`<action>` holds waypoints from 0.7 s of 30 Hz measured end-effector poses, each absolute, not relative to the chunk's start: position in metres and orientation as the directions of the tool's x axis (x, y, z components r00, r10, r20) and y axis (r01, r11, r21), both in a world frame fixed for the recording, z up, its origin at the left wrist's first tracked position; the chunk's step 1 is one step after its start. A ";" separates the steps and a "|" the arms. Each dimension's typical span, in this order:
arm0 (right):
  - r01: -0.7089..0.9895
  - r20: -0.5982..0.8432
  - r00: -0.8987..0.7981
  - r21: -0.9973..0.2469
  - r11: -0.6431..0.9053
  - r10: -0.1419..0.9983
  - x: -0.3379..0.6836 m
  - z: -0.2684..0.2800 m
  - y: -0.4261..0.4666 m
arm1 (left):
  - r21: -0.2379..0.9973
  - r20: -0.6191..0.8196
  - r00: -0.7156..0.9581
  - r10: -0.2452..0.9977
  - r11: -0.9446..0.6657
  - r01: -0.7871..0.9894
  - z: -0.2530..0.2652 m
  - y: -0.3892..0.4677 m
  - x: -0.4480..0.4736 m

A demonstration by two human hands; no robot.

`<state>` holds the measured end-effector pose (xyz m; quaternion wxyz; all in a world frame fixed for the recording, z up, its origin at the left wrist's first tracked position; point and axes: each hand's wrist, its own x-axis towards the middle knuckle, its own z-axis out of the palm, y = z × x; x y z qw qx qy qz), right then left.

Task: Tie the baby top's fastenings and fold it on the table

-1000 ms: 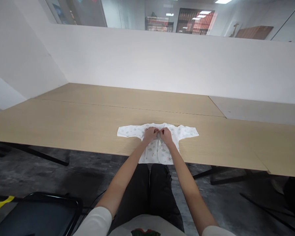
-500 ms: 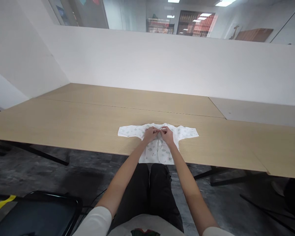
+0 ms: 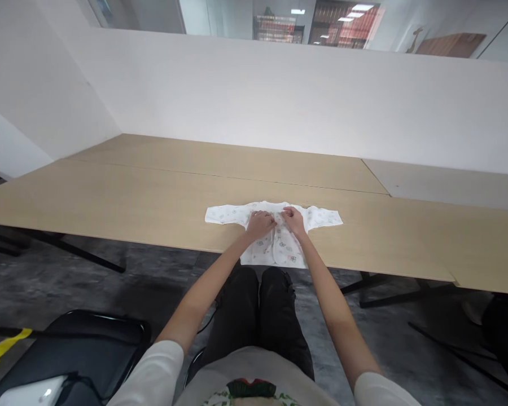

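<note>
A small white baby shirt (image 3: 287, 248) with a scattered print lies front up on the table, its sleeves spread out to both sides. Down its middle runs the front opening, and the bottom hem reaches the table's near edge. My left hand (image 3: 260, 224) rests on the upper chest just left of that opening, fingers laid out over the cloth. To the right of the opening, my right hand (image 3: 294, 220) touches the cloth below the collar with its fingers apart. Small fasteners, if any, cannot be made out under the fingers.
The wooden table (image 3: 161, 197) runs wide to both sides, with a white wall (image 3: 254, 90) and window behind it. A black chair (image 3: 88, 344) stands at my lower left, with a white device (image 3: 34, 392) on it. Dark table legs (image 3: 406, 296) show below.
My hands were close together, fingertips pinched at the shirt's front opening; they have moved slightly apart and the fingers have loosened. The view has tilted down a little.
</note>
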<state>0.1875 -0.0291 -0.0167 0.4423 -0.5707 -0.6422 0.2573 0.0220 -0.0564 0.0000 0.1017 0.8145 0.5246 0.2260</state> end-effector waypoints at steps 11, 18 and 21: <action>0.768 0.250 -0.135 -0.585 0.260 0.959 0.179 -0.018 -0.058 | 0.536 0.152 0.109 0.982 -0.175 0.826 -0.012 -0.064 0.035; 0.739 0.267 -0.041 -0.640 0.209 0.963 0.174 -0.017 -0.064 | 0.568 0.202 0.164 0.965 -0.253 0.783 -0.009 -0.068 0.032; 0.645 0.238 -0.021 -0.739 0.195 0.971 0.177 -0.015 -0.067 | 0.549 0.224 0.260 0.939 -0.342 0.762 -0.005 -0.072 0.029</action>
